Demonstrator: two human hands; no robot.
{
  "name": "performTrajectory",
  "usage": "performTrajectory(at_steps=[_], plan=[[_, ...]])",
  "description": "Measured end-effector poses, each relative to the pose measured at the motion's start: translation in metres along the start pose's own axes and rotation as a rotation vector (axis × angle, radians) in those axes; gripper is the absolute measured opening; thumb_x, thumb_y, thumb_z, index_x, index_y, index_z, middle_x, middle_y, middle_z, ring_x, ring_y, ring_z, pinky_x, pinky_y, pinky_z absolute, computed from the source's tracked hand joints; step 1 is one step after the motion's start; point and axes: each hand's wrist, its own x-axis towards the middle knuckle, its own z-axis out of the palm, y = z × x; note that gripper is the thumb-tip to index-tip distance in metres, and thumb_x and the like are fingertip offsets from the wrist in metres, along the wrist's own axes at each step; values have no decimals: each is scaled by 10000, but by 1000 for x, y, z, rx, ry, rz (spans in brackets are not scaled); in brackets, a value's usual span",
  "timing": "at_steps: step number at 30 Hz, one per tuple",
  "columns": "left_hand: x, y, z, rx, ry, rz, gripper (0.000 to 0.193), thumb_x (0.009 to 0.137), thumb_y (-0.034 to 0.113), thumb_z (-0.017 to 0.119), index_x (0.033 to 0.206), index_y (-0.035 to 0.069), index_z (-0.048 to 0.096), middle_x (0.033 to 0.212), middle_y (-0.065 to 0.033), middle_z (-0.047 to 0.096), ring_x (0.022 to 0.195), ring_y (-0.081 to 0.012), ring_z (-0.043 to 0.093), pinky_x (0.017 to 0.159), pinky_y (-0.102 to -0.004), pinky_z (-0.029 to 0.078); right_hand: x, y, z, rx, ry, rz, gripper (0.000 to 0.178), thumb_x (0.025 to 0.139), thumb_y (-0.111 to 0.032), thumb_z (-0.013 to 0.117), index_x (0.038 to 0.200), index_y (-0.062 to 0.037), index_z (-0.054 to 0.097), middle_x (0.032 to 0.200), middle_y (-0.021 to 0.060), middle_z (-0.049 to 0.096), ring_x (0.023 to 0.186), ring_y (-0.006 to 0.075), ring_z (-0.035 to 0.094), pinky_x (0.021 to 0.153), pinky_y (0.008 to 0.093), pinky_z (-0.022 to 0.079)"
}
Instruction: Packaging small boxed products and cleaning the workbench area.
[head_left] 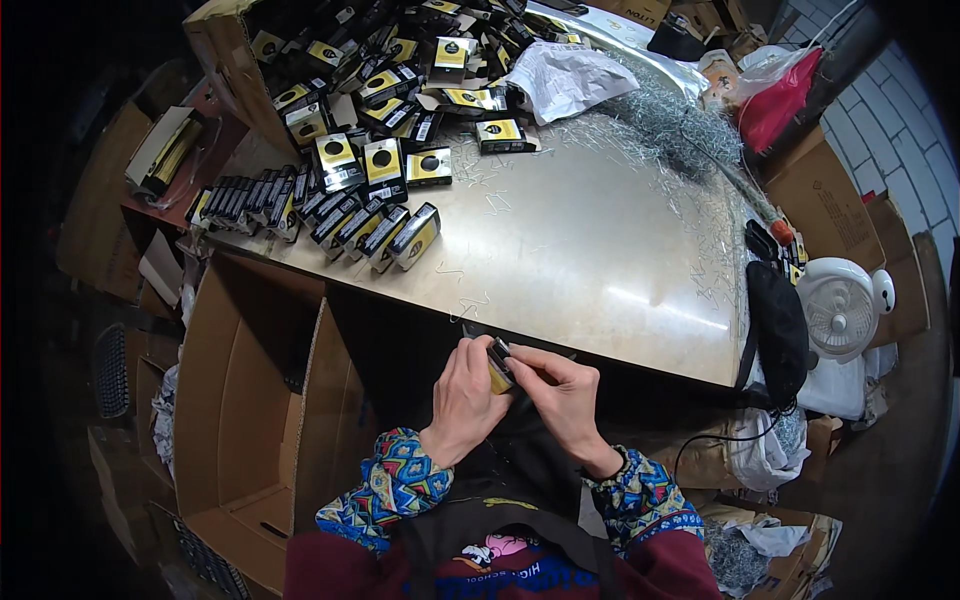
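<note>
Small box [499, 367], black and yellow, sits pinched between both my hands just off the near edge of the metal table [580, 250], close to my chest. My left hand [465, 395] wraps its fingers around the box's left side, thumb and fingertips closed on it; my right hand [562, 395] grips it from the right, fingers curled tight over the lower part. Only the top end of the box shows between the fingers: a dark cap over a yellow face, tilted a little to the left. Both wrists wear bright patterned sleeves [400, 480].

Beyond the hands, the table's bare silvery sheet stretches away, dotted with loose wire clips. On its far left, rows of matching black-and-yellow boxes [370, 225] stand packed side by side, and a looser heap of them [400, 80] spills toward a cardboard carton at the far edge. A crumpled white bag [565, 80] lies just right of that heap, with a tangled mound of metal clips [670, 125] further right. An open cardboard carton [250, 400] stands on the floor to my near left. A black bag [778, 325] hangs off the table's right edge, next to a small white fan [842, 305].
</note>
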Motion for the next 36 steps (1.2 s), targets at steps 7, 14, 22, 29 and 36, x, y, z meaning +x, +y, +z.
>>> performTrajectory(at_steps=[7, 14, 22, 29, 36], plan=[[6, 2, 6, -175, 158, 68, 412, 746, 61, 704, 1081, -13, 476, 885, -185, 539, 805, -402, 586, 681, -449, 492, -5, 3, 4, -389, 91, -630, 217, 821, 64, 662, 1037, 54, 667, 1002, 211, 692, 823, 297, 706, 700, 316, 566], [17, 2, -15, -31, 86, 167, 692, 804, 164, 743, 1364, -53, 398, 1228, -212, 523, 1159, -364, 479, 993, -428, 391, 44, 13, -57, -641, 319, -659, 284, 852, 116, 589, 1123, 52, 643, 1128, 216, 661, 997, 319, 678, 848, 362, 545], [91, -10, -8, 267, 251, 364, 379, 890, 117, 587, 1235, -33, 536, 956, -144, 547, 894, -306, 509, 816, -429, 391, 72, 28, -33, -323, 96, -384, 320, 893, 16, 628, 1213, 14, 618, 1265, 187, 611, 1027, 216, 652, 837, 273, 523], [170, -37, -83, 478, 69, 413, 444, 801, 149, 683, 1197, 6, 543, 1112, -147, 552, 1069, -334, 493, 884, -421, 434, 161, 90, -208, -1155, 254, -42, 430, 976, -237, 498, 1352, -29, 481, 1409, 272, 410, 1325, 449, 360, 1124, 512, 268], [324, -63, -20, 556, -307, 256, 464, 795, 204, 703, 1154, -12, 505, 1125, -195, 566, 1122, -372, 501, 933, -440, 456, 229, 107, -207, -1210, 150, 116, 532, 1001, -435, 388, 1421, -111, 422, 1472, 210, 367, 1397, 387, 289, 1132, 571, 209]])
